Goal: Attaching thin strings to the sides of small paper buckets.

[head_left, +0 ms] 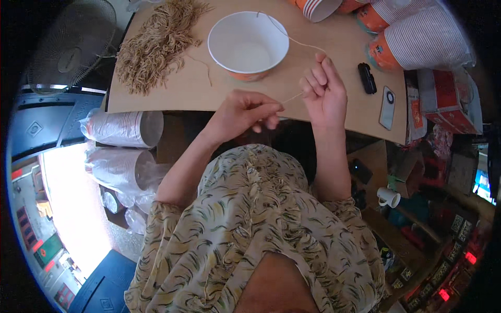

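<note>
A thin tan cord [296, 40] runs between my hands above the near edge of the table. My left hand [245, 113] pinches it between thumb and fingers. Higher and to the right, my right hand [324, 89] holds another part with curled fingers. From the right fingertips the cord arcs over to the far rim of a white-lined paper bucket [223, 48], where its end hangs at the inside wall. No contents show in the bucket. Left of it lies a tangled pile of similar cords [156, 47], with one loose strand reaching toward the bucket.
Nested paper buckets [428, 44] in plastic lie at the table's right. Near them are a black elongated object [367, 78] and a phone [386, 108]. A fan [68, 49] stands at left, above more wrapped bucket stacks [117, 128]. A white mug [388, 197] sits lower right.
</note>
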### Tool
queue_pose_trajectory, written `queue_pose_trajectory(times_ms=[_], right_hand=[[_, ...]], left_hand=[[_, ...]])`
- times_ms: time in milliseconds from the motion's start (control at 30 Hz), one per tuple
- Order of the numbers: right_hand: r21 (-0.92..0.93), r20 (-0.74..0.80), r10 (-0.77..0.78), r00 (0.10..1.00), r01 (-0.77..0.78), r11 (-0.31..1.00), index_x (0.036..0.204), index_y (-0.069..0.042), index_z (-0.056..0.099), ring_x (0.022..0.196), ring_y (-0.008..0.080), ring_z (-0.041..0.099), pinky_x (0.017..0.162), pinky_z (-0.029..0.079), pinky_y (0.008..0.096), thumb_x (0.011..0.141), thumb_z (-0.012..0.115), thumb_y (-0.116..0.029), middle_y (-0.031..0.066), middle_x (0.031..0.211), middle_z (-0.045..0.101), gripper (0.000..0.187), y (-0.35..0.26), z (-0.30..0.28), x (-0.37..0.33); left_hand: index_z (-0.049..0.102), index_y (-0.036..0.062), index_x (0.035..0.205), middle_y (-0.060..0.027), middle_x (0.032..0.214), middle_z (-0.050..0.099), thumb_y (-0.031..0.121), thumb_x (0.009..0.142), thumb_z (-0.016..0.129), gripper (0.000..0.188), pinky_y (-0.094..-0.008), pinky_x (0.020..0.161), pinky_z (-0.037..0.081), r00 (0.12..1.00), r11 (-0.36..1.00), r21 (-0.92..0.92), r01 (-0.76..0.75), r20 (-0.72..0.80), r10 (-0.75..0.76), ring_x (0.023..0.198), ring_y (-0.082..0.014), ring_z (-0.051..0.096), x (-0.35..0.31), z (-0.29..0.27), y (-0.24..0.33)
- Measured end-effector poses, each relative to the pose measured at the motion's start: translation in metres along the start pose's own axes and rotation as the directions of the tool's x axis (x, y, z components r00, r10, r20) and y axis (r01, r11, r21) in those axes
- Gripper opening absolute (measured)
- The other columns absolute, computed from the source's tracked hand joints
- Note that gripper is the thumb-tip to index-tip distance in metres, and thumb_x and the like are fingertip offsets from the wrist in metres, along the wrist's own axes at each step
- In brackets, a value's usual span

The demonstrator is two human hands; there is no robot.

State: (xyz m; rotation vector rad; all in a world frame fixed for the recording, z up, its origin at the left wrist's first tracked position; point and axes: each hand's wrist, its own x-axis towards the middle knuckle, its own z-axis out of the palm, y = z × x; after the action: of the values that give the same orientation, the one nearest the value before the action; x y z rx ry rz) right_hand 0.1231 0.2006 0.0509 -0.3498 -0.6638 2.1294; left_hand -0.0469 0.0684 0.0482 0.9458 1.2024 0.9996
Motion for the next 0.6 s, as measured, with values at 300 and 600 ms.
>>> queue_pose_trajectory(times_ms=[300, 600], right_hand=[[-0.755, 0.627, -0.362, 0.690, 0.422, -0.502, 0.127, 0.000, 0.057, 0.085, 0.0433, 0.066, 0.077, 0.054, 0.0453, 0.101, 0.055, -0.018, 0.0191, 0.097, 0.071, 0.032, 0.016, -0.005, -0.020], [-0.967, 0.174, 0.243, 0.954, 0.119, 0.225, 0.118, -0.001, 0.058, 0.074, 0.0289, 0.070, 0.067, 0.054, 0.0386, 0.099, 0.059, -0.015, 0.0180, 0.083, 0.069, 0.023, 0.000, 0.031, -0.056]], left_hand=[[0.071, -0.0012, 0.094, -0.0069, 0.072, 0.069, 0.014, 0.095, 0.067, 0.016, -0.0271, 0.056, 0.051, 0.989, 0.898, 0.420, -0.133, -0.009, 0.151, 0.061, -0.0123, 0.065, -0.027, 0.001, 0.011], [0.073, -0.0012, 0.096, -0.0111, 0.081, 0.072, 0.009, 0.089, 0.070, 0.013, -0.0301, 0.062, 0.053, 0.932, 0.816, 0.488, -0.309, -0.013, 0.361, 0.066, -0.0171, 0.066, -0.015, -0.006, 0.026]])
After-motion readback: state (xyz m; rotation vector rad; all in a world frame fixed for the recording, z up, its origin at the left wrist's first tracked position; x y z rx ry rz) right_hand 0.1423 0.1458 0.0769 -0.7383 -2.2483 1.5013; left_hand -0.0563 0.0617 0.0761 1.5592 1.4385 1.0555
